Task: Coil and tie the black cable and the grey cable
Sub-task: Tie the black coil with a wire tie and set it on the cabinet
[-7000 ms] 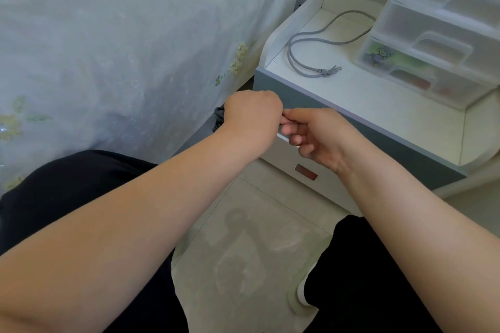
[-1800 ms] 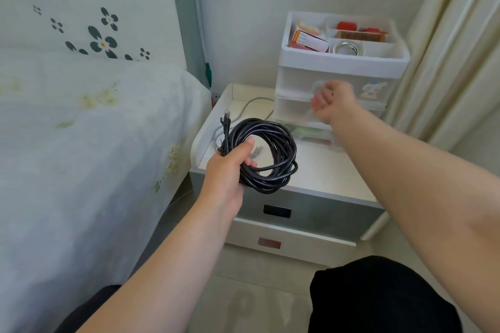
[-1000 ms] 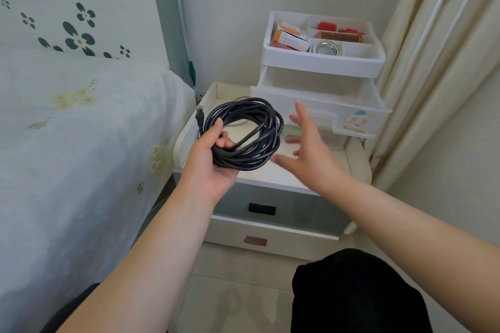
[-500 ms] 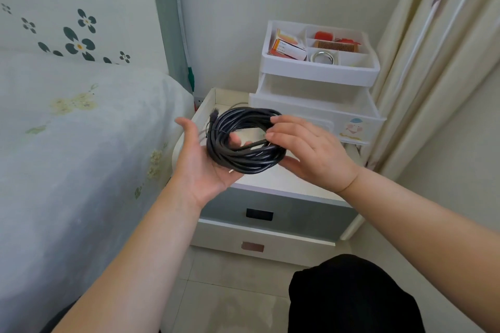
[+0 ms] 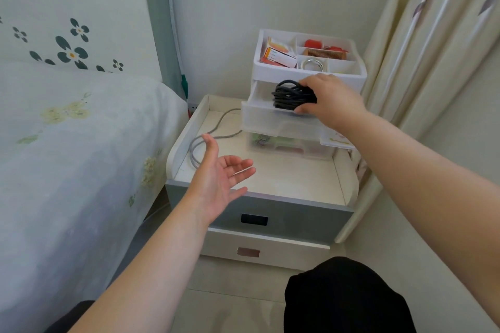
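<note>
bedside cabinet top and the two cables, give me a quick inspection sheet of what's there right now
Surface: white bedside cabinet top with raised rim, bare at the front.
Job's things: coiled black cable held over the open clear plastic drawer; whether it is tied cannot be told. Loose grey cable uncoiled on the cabinet top.
Clutter: white plastic organiser tray holding an orange-and-white box, a brown comb, a metal ring.
Hands: right hand grips the black coil; left hand open, palm up, holding nothing.
Cables: only the two above.
Surroundings: bed with floral white cover left, cream curtain right.
</note>
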The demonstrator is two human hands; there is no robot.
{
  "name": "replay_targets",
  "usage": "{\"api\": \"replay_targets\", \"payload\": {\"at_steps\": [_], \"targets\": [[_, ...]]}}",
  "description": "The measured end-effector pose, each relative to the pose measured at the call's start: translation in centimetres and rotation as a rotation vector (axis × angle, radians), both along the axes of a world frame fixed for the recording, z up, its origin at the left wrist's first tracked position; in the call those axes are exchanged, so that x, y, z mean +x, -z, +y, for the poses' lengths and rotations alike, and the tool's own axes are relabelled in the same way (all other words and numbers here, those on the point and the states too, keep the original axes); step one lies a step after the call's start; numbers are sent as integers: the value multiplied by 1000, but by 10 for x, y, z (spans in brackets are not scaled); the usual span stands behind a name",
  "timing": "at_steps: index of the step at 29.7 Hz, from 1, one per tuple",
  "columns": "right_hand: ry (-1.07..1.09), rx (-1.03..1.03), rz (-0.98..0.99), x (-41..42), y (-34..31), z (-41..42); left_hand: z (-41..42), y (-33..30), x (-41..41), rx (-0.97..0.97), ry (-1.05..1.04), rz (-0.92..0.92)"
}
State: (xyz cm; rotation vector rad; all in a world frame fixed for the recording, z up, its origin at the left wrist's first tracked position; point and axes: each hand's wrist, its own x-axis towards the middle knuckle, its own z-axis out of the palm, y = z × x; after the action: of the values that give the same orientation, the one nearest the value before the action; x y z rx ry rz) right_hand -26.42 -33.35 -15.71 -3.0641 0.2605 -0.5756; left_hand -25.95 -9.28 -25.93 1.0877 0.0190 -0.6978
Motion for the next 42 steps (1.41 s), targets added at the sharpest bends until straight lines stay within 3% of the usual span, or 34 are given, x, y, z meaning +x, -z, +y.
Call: {"api": "replay_targets", "payload": {"at_steps": [3,8,13,20,28,36,42], "targets": [[-6,-67,64,9,0,1,0,2,1,53,-70,-34],[7,-148,408,9,19,11,5,7,6,71,-137,15],[9,-272,183,10,28,7,6,8,2,57,-123,-1],[184,-345,192,32,11,-10,16,11,5,96,-111,-51],[314,-196,63,59,26,-14,26,15,14,91,-202,-56],[310,369,-87,59,50,-27,30,15,18,47,-249,-64],[200,256,19,45,82,-8,29,15,13,79,-289,-78]]}}
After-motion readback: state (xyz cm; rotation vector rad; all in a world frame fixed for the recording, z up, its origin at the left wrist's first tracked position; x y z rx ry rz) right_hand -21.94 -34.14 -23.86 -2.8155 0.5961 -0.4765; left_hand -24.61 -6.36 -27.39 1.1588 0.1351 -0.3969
